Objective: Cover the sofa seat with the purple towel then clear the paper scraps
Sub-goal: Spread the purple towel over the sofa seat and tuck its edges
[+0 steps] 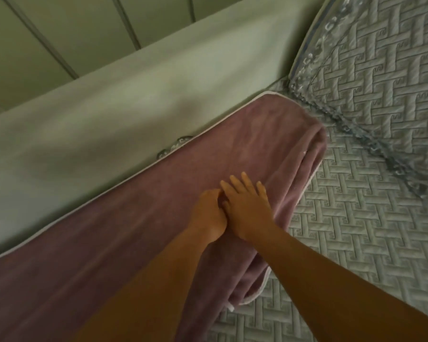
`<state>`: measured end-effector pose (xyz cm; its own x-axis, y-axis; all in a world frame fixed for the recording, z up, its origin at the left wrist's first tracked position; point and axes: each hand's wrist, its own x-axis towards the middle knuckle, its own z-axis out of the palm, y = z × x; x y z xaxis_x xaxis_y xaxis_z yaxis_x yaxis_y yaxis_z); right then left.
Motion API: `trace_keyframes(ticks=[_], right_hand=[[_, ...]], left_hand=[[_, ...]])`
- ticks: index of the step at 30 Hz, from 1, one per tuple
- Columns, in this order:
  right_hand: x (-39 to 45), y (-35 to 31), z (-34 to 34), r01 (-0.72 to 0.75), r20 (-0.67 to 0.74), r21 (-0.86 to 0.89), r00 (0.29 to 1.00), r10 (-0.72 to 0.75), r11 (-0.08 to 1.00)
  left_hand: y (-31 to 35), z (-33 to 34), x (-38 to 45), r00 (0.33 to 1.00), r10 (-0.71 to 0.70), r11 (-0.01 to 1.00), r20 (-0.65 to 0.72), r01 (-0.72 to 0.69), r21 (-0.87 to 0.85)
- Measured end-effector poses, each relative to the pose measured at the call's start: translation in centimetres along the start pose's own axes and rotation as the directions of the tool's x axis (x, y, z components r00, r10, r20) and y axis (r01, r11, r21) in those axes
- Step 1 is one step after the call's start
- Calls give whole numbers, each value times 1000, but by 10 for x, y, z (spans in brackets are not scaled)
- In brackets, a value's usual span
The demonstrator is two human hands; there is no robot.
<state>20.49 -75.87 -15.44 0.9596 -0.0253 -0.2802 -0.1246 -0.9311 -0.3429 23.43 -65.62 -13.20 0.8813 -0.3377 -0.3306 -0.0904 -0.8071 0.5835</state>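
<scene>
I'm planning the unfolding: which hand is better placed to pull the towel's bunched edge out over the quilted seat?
Probably the right hand: it lies flat on the purple towel, nearest the folds beside the uncovered quilted seat cover. The left hand sits farther in.

purple towel (158, 218) matt plush cloth w/ white trim, sofa seat (344, 230) quilted fabric

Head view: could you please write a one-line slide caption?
Both hands, left hand and right hand, rest on a folded purple terry towel over a grey quilted sofa cover.
</scene>
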Motion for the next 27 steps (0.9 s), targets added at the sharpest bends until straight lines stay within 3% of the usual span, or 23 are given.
trace_keyframes(ticks=[5, 12, 15, 18, 21, 23, 25, 27], right_hand=[[-48, -39, 9, 68, -12, 101, 998, -67, 993], [-132, -72, 25, 140, -110, 104, 986, -128, 985], [-164, -79, 33, 133, -141, 147, 984, -112, 980], [-183, -76, 40, 98, -75, 135, 993, -89, 986], [-188, -62, 49, 68, -43, 53, 997, -66, 996], [-188, -52, 55, 53, -71, 25, 996, -52, 998], [-182, -44, 61, 67, -104, 24, 993, -64, 997], [-177, -41, 66, 105, -112, 24, 989, -102, 994]], left_hand=[[-26, -9, -63, 997, -36, 999, -73, 37, 7], [-47, -1, -159, 960, -90, 995, -263, 78, -54], [-46, 10, -191, 973, -102, 990, -209, 78, -121], [-46, 25, -202, 983, -150, 977, -106, 131, -169], [-49, 38, -201, 987, -139, 990, -76, 136, -47], [-55, 50, -199, 986, -155, 975, -54, 162, 151], [-57, 58, -195, 988, -125, 902, -94, 153, 405], [-60, 54, -189, 988, -62, 852, -144, 127, 507]])
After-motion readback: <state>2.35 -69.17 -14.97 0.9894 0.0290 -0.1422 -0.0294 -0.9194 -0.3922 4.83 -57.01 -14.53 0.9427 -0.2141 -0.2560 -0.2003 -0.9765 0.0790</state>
